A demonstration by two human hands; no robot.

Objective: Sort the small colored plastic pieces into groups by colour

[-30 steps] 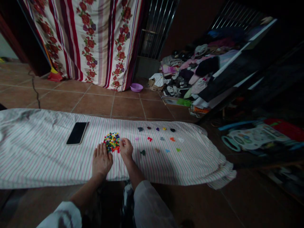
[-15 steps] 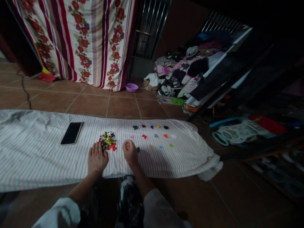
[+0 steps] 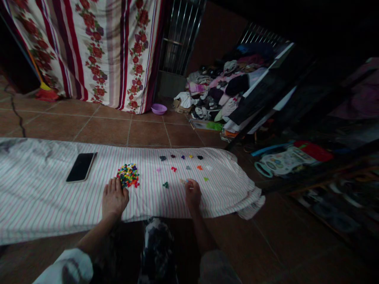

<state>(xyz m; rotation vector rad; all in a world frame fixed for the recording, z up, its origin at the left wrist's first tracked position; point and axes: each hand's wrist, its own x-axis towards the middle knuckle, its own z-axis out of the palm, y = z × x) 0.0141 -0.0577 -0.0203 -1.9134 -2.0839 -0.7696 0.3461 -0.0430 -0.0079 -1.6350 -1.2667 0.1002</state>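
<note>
My left hand (image 3: 115, 198) lies flat with its fingers out, against the near left edge of a heap of small multicoloured pieces (image 3: 128, 174). My right hand (image 3: 193, 194) is closed in a pinch on a tiny light blue piece (image 3: 187, 181), low over the cloth. Just left of the fingertips is a small beige group (image 3: 181, 181). Around it lie little single-colour groups: dark green (image 3: 166, 184), red (image 3: 173, 169), grey (image 3: 188, 167), orange (image 3: 199, 167) and lime green (image 3: 206, 179). The light blue group is hidden by my right hand.
A striped cloth (image 3: 83, 201) covers the low surface, with a phone (image 3: 81, 167) at left. A further row of dark and yellow groups runs along the back. Beyond are a purple basin (image 3: 159, 109), a floral curtain (image 3: 114, 59) and a clothes pile (image 3: 219, 88).
My right hand has moved right, from beside the heap to the nearer row of groups, carrying the light blue piece. My left hand stays by the heap. The view has shifted slightly.
</note>
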